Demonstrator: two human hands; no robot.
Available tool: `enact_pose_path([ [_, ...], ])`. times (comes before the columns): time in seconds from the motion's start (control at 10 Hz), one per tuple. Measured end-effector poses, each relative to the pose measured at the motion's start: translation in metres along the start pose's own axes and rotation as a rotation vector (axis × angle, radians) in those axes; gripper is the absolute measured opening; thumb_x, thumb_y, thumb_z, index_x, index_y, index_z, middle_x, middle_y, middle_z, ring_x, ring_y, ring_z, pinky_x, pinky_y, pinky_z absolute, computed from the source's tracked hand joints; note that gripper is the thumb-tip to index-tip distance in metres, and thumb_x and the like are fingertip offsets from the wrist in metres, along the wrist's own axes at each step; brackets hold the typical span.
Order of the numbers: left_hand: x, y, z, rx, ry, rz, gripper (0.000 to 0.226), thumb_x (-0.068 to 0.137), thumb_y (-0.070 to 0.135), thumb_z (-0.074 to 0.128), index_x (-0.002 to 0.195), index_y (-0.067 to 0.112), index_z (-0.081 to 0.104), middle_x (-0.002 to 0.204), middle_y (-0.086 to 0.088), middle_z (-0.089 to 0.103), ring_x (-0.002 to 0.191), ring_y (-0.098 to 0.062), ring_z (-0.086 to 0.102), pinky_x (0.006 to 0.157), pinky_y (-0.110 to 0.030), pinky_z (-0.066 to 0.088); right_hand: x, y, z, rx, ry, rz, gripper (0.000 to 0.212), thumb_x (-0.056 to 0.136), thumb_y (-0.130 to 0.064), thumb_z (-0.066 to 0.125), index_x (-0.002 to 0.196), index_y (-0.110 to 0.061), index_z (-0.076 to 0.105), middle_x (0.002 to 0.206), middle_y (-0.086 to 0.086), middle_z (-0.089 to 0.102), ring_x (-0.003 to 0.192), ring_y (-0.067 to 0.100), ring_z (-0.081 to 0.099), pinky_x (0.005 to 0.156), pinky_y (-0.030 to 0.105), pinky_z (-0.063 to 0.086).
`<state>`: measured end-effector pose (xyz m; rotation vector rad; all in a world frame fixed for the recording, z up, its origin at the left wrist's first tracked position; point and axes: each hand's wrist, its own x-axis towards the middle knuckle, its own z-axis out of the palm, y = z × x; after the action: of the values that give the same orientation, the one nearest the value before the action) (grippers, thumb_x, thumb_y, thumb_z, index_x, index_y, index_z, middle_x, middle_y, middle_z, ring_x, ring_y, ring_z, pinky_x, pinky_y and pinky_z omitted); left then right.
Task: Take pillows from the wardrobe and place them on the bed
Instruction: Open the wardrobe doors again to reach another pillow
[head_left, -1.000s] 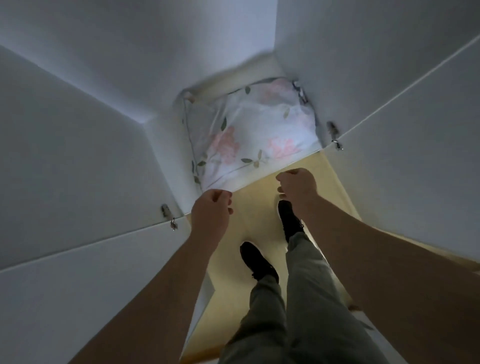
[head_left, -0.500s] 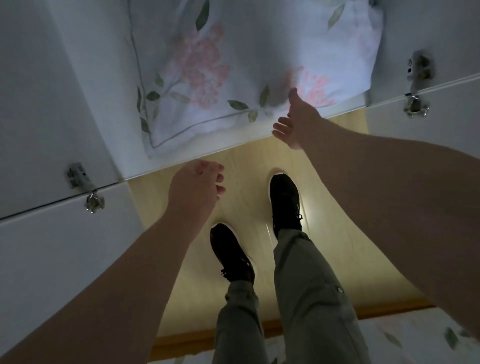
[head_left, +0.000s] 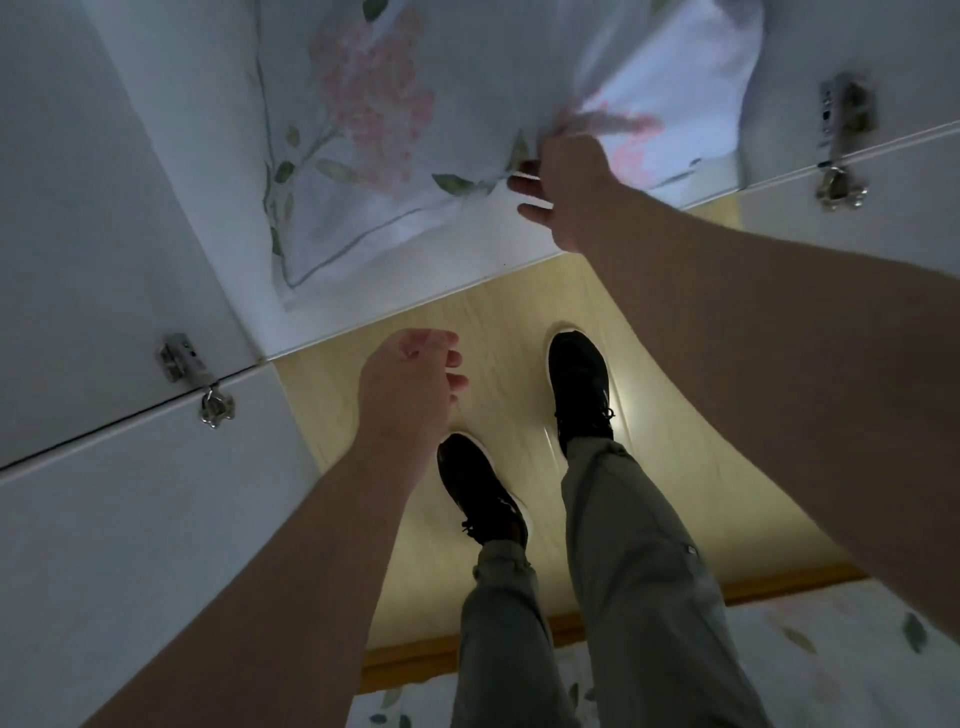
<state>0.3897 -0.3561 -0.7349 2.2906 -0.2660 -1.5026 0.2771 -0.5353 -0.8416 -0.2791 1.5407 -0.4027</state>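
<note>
A white pillow (head_left: 415, 156) printed with pink flowers and green leaves lies on the bottom shelf of the open wardrobe (head_left: 415, 306), filling the top of the view. My right hand (head_left: 566, 182) is at the pillow's front edge with its fingertips pinching the fabric, which bunches up around them. My left hand (head_left: 410, 384) hovers lower, in front of the shelf edge over the floor, fingers loosely curled and holding nothing. A strip of the bed (head_left: 831, 639), in matching floral cover, shows at the bottom behind my legs.
Two white wardrobe doors stand open, the left door (head_left: 104, 519) and the right door (head_left: 883, 171), each with a metal hinge. My feet in black shoes stand on the pale wooden floor (head_left: 519, 322). A wooden bed frame rail (head_left: 415, 660) runs behind my heels.
The view has closed in on the shelf. My right hand has reached forward from an open pose and taken hold of the pillow's front edge; my left hand has stayed low before the shelf.
</note>
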Motion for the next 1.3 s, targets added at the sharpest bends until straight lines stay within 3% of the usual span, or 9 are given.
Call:
enact_pose_path([
  [0.2,-0.047,0.054,-0.028,0.054,0.035,0.082,0.024,0.102,0.028,0.049,0.088,0.019,0.067,0.086,-0.002,0.071,0.07,-0.019,0.066,0.073,-0.036,0.052,-0.106,-0.02,0.031,-0.121,-0.031,-0.128,0.028,0.104,-0.015,0.036,0.081,-0.015,0.053,0.113,0.021,0.068,0.102,0.034,0.066,0.089,0.041,0.054],
  [0.3,-0.072,0.065,-0.06,0.034,0.088,-0.044,0.029,0.102,0.036,0.045,0.09,0.016,0.063,0.092,-0.005,0.069,0.073,-0.022,0.065,0.075,-0.037,0.049,-0.149,-0.011,0.035,-0.006,-0.087,-0.041,0.033,0.104,-0.007,0.033,0.115,0.009,0.06,0.134,0.033,0.056,0.126,0.044,0.054,0.106,0.053,0.044],
  [0.4,-0.11,0.065,-0.093,0.035,0.072,-0.154,0.041,0.104,0.047,0.043,0.108,0.01,0.061,0.103,-0.009,0.067,0.086,-0.027,0.067,0.081,-0.038,0.053,-0.252,-0.009,0.032,-0.484,-0.07,-0.148,0.03,0.103,-0.011,0.043,0.122,0.005,0.061,0.121,0.017,0.066,0.111,0.034,0.065,0.095,0.046,0.054],
  [0.7,-0.237,0.088,-0.155,-0.183,-0.118,-0.203,0.08,0.076,0.081,0.059,0.129,0.021,0.057,0.126,-0.012,0.062,0.102,-0.033,0.067,0.091,-0.046,0.059,-0.451,0.014,-0.021,-0.085,-0.094,0.02,0.025,0.103,-0.015,0.043,0.085,-0.009,0.058,0.089,0.013,0.068,0.07,0.02,0.064,0.064,0.024,0.05],
  [0.8,-0.263,0.096,-0.168,-0.302,-0.118,-0.254,0.088,0.065,0.077,0.073,0.131,0.021,0.056,0.125,-0.011,0.065,0.109,-0.036,0.067,0.09,-0.056,0.058,-0.509,0.014,-0.046,-0.081,-0.102,0.024,0.033,0.105,-0.016,0.039,0.082,-0.005,0.06,0.085,0.015,0.068,0.08,0.029,0.066,0.063,0.029,0.048],
  [0.9,-0.274,0.089,-0.172,-0.205,-0.094,-0.186,0.056,0.077,0.051,0.077,0.121,0.017,0.067,0.111,-0.006,0.075,0.096,-0.029,0.074,0.076,-0.049,0.063,-0.542,0.017,-0.07,-0.1,-0.117,-0.006,0.029,0.104,-0.017,0.039,0.101,-0.002,0.063,0.099,0.02,0.072,0.09,0.031,0.068,0.066,0.032,0.051],
  [1.1,-0.283,0.096,-0.152,-0.163,0.058,0.1,0.053,0.069,0.019,0.069,0.121,0.012,0.061,0.117,-0.007,0.069,0.103,-0.036,0.069,0.089,-0.052,0.06,-0.563,0.009,-0.111,-0.424,0.019,0.003,0.035,0.105,-0.022,0.04,0.084,-0.007,0.064,0.079,0.011,0.069,0.063,0.021,0.062,0.058,0.028,0.046],
  [1.2,-0.373,0.112,-0.14,-0.078,0.129,0.322,0.015,0.08,0.019,0.071,0.09,0.017,0.06,0.105,-0.008,0.069,0.099,-0.03,0.066,0.092,-0.045,0.058,-0.567,-0.014,-0.138,-0.754,0.024,0.032,0.042,0.105,-0.021,0.039,0.067,-0.013,0.055,0.066,0.01,0.056,0.05,0.02,0.045,0.049,0.025,0.035],
  [1.3,-0.417,0.099,-0.129,-0.081,0.159,0.46,0.015,0.085,0.021,0.075,0.087,0.012,0.063,0.095,-0.008,0.071,0.093,-0.027,0.068,0.087,-0.041,0.058,-0.579,-0.051,-0.152,-1.486,-0.068,-0.126,0.032,0.103,-0.025,0.043,0.084,-0.012,0.064,0.096,0.011,0.071,0.071,0.022,0.059,0.061,0.033,0.05],
])
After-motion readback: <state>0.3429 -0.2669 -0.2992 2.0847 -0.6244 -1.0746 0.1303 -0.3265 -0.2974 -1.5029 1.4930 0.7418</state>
